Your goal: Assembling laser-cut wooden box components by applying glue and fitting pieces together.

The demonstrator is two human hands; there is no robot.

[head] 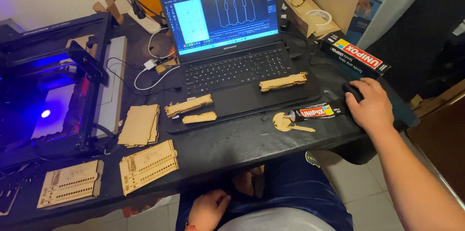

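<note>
Far left of the frame: a laser engraver (53, 81) with a black frame occupies the left end of the dark desk (242, 144); a blue light glows inside its bed. Below it, at the lower left, two engraved wooden test cards (70, 183) (147, 165) lie flat near the desk's front edge. Just above the right-hand card sits a stack of plain plywood sheets (139, 124).

Lower centre: the left hand (208, 209) rests on the person's lap, below the desk edge, fingers loosely curled and holding nothing.

Centre: an open laptop (232, 66) stands on the desk, its screen showing outline drawings. Two cut wooden strips (189, 105) (199, 117) lie at the laptop's front left corner; a third cut wooden strip (283, 81) lies on the palm rest, right of the keyboard. Behind the laptop, upper left of centre, an orange pen holder (147, 1) stands upright.

Right of centre: a round wooden key-shaped cutout (288, 123) lies just in front of the laptop, touching the tip of a glue tube (317, 112) lying on its side. A long black glue carton (356, 56) lies above it, toward the upper right.

Right: the right hand (369, 105) lies palm down over a black computer mouse (352, 90), fingers draped and closed lightly around it, just beside the tube's rear end.
</note>
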